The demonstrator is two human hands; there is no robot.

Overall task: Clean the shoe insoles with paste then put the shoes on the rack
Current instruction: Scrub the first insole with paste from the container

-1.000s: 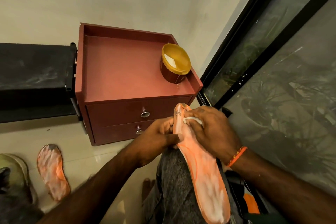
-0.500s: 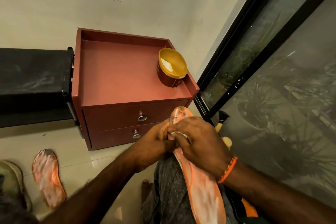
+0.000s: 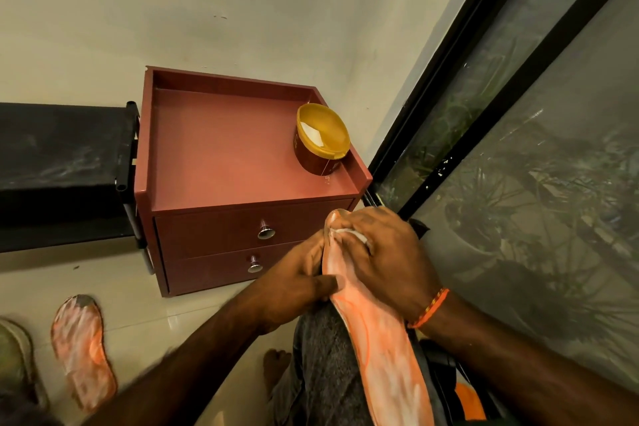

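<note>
Insole, orange and streaked with whitish paste, is held in the head view across a knee clothed in grey fabric, its toe end raised towards the drawer unit and its heel end running to the bottom edge of the frame. It is gripped along its left edge by the left hand, whose thumb is laid flat on the upper face while the other fingers are curled underneath. The right hand is placed over the toe end, its fingers bent and closed on a small white cloth that is pressed against the insole surface; only a little of the cloth is seen between the fingers. An orange thread band is worn on the right wrist.

A second insole, also orange and smeared with white, is seen lying flat on the pale tiled floor at the lower left, well apart from the hands. Just beside it, at the left edge, part of a shoe is visible, blurred. A red-brown drawer unit with two metal knobs is set against the wall, and a dark red tub with a yellow rim is stood on its top near the right front corner, white matter being visible inside. A black rack is seen to the left, touching the drawer unit. Dark-framed glass fills the right side.
</note>
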